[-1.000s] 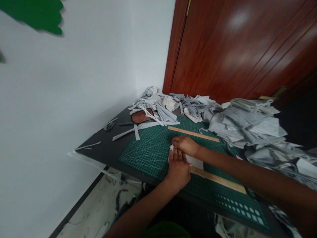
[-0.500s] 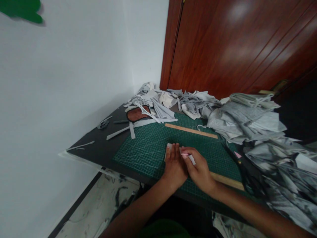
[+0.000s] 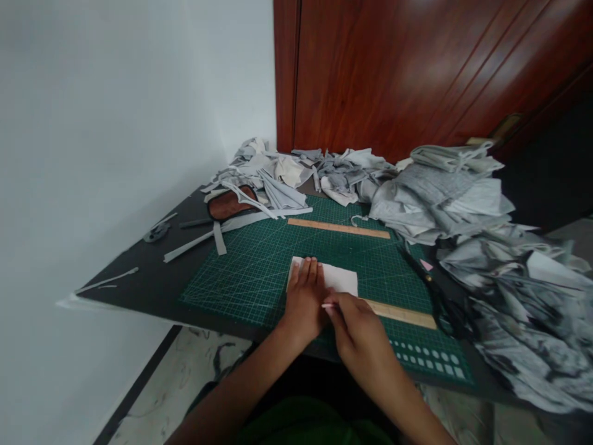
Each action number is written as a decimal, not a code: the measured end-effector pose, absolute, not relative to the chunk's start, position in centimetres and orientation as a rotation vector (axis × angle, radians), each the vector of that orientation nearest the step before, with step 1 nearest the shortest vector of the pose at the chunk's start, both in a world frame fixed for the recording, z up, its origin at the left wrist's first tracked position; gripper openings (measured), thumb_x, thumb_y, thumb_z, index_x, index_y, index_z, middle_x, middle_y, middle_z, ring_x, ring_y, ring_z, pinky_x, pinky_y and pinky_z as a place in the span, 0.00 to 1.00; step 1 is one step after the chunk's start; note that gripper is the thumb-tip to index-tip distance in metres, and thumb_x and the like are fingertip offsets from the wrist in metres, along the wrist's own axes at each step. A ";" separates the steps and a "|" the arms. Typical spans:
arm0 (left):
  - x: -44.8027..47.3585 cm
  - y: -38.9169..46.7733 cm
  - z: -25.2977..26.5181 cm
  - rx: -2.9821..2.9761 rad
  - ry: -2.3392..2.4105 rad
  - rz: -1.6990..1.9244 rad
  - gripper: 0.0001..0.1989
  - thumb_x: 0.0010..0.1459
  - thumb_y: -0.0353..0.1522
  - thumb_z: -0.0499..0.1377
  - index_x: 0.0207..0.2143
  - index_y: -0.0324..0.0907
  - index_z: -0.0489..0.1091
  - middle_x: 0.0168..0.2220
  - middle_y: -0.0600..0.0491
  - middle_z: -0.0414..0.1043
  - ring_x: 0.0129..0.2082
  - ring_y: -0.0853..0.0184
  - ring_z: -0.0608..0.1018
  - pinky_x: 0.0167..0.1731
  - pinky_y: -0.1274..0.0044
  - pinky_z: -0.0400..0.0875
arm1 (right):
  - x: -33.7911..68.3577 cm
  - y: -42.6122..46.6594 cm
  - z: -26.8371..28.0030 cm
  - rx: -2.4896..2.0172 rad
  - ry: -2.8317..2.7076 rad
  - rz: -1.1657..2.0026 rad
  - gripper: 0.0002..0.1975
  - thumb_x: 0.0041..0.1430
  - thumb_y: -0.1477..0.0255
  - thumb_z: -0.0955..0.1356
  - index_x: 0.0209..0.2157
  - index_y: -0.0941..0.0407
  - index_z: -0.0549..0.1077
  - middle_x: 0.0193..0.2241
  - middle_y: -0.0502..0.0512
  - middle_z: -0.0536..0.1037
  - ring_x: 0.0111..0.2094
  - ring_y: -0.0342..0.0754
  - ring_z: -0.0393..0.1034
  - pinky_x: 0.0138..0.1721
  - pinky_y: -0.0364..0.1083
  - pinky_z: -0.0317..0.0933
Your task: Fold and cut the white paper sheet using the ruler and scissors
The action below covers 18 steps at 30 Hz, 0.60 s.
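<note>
My left hand (image 3: 306, 296) lies flat, fingers stretched, on a white rectangular piece (image 3: 340, 278); whether that is cloth or paper I cannot tell. Close beside it, my right hand (image 3: 356, 321) pinches a thin pink piece of tailor's chalk (image 3: 330, 305) at the near edge of the white piece. Its tip is beside my left hand's thumb side. Beneath both hands is a green cutting mat (image 3: 250, 272) with a printed grid. A wooden ruler (image 3: 403, 314) lies to the right of the white piece, its left end hidden by my right hand.
Another wooden ruler (image 3: 338, 228) lies farther back on the mat. Black scissors (image 3: 440, 303) and a pink triangle (image 3: 425, 265) are at the right, beside heaped grey fabric (image 3: 430, 198). A brown eye-mask-shaped piece (image 3: 229, 204) and cloth scraps (image 3: 282, 173) lie at the back left.
My right hand has moved from over the white piece toward its near edge, uncovering more of it. My left hand stays flat on it. The camera view has shifted.
</note>
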<state>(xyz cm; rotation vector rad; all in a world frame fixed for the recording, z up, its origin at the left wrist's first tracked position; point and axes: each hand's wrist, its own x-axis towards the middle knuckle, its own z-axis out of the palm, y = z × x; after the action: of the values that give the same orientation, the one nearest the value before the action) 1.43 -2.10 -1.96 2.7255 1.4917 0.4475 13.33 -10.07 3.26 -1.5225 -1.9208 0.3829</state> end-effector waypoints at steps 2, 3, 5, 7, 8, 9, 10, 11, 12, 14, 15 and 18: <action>1.3 -2.4 -1.3 2.690 1.491 0.466 0.28 0.70 0.36 0.48 0.66 0.27 0.61 0.69 0.34 0.59 0.72 0.52 0.57 0.72 0.57 0.46 | 15.6 -9.5 3.4 -1.628 -1.904 0.444 0.08 0.70 0.73 0.60 0.41 0.51 0.71 0.36 0.60 0.83 0.38 0.58 0.78 0.41 0.53 0.68; 1.2 -2.5 -1.0 2.680 1.493 0.457 0.28 0.71 0.36 0.48 0.66 0.27 0.61 0.69 0.34 0.58 0.72 0.52 0.56 0.72 0.57 0.45 | 16.8 -9.3 3.4 -1.663 -1.882 0.480 0.08 0.71 0.72 0.60 0.40 0.51 0.70 0.33 0.58 0.82 0.35 0.57 0.78 0.38 0.51 0.67; 1.3 -2.4 -0.7 2.677 1.492 0.430 0.28 0.71 0.36 0.47 0.67 0.28 0.60 0.70 0.36 0.57 0.73 0.52 0.55 0.72 0.56 0.45 | 19.2 -8.8 3.5 -1.688 -1.819 0.533 0.07 0.70 0.71 0.60 0.40 0.51 0.69 0.32 0.57 0.82 0.33 0.55 0.77 0.34 0.49 0.65; 1.3 -2.3 -0.7 2.687 1.476 0.417 0.27 0.71 0.36 0.47 0.68 0.32 0.59 0.71 0.39 0.56 0.73 0.52 0.54 0.72 0.55 0.44 | 21.0 -8.3 3.5 -1.682 -1.760 0.537 0.07 0.69 0.69 0.62 0.38 0.52 0.70 0.32 0.55 0.81 0.33 0.54 0.76 0.34 0.47 0.64; 1.3 -2.3 -0.7 2.691 1.468 0.416 0.27 0.71 0.35 0.48 0.69 0.36 0.58 0.72 0.42 0.55 0.73 0.51 0.54 0.71 0.54 0.45 | 21.7 -8.0 3.6 -1.685 -1.741 0.543 0.06 0.69 0.69 0.62 0.37 0.52 0.70 0.31 0.55 0.80 0.33 0.53 0.76 0.34 0.47 0.63; 1.3 -2.2 -0.7 2.696 1.458 0.416 0.27 0.72 0.35 0.48 0.70 0.39 0.58 0.72 0.45 0.54 0.73 0.51 0.53 0.71 0.52 0.45 | 22.2 -7.8 3.6 -1.687 -1.731 0.556 0.07 0.68 0.68 0.63 0.36 0.52 0.71 0.30 0.54 0.80 0.32 0.52 0.75 0.34 0.46 0.62; 1.3 -2.2 -0.7 2.700 1.447 0.413 0.26 0.72 0.35 0.48 0.70 0.42 0.57 0.73 0.47 0.53 0.73 0.50 0.53 0.71 0.51 0.45 | 22.6 -7.6 3.6 -1.688 -1.725 0.572 0.07 0.68 0.68 0.64 0.36 0.52 0.71 0.30 0.53 0.79 0.32 0.51 0.74 0.34 0.46 0.62; 1.2 -2.2 -0.7 2.705 1.436 0.407 0.26 0.72 0.35 0.48 0.70 0.45 0.58 0.73 0.49 0.53 0.73 0.50 0.52 0.70 0.50 0.46 | 22.8 -7.4 3.5 -1.683 -1.725 0.592 0.07 0.68 0.68 0.64 0.35 0.53 0.72 0.29 0.52 0.78 0.31 0.51 0.73 0.34 0.46 0.61; 1.2 -2.2 -0.6 2.710 1.426 0.401 0.25 0.72 0.35 0.48 0.70 0.46 0.58 0.72 0.50 0.54 0.73 0.50 0.53 0.70 0.50 0.46 | 23.0 -7.2 3.5 -1.670 -1.731 0.615 0.08 0.68 0.69 0.64 0.35 0.53 0.73 0.29 0.51 0.78 0.31 0.50 0.72 0.34 0.46 0.61; 1.1 -2.2 -0.5 2.717 1.415 0.393 0.25 0.72 0.34 0.48 0.69 0.47 0.60 0.72 0.50 0.56 0.73 0.50 0.54 0.70 0.49 0.45 | 23.1 -6.9 3.3 -1.627 -1.742 0.659 0.09 0.69 0.68 0.64 0.36 0.53 0.74 0.29 0.50 0.77 0.32 0.49 0.71 0.35 0.45 0.61; 1.1 -2.2 -0.4 2.717 1.413 0.391 0.24 0.72 0.34 0.48 0.68 0.47 0.61 0.71 0.50 0.56 0.73 0.50 0.54 0.70 0.49 0.45 | 23.2 -6.8 3.1 -1.604 -1.747 0.682 0.09 0.69 0.67 0.64 0.36 0.53 0.74 0.29 0.50 0.76 0.32 0.49 0.71 0.35 0.45 0.61; 1.1 -2.2 -0.3 2.713 1.411 0.389 0.24 0.72 0.34 0.48 0.68 0.47 0.62 0.71 0.51 0.57 0.73 0.51 0.56 0.70 0.50 0.46 | 23.5 -6.6 2.6 -1.574 -1.730 0.735 0.09 0.71 0.66 0.63 0.39 0.52 0.73 0.28 0.48 0.74 0.29 0.47 0.69 0.33 0.44 0.61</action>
<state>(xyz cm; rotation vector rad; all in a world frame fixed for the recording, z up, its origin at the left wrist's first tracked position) 1.13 -2.19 -0.29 2.7131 1.4111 0.3890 23.47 -6.59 2.62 -1.5741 -1.7298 0.7347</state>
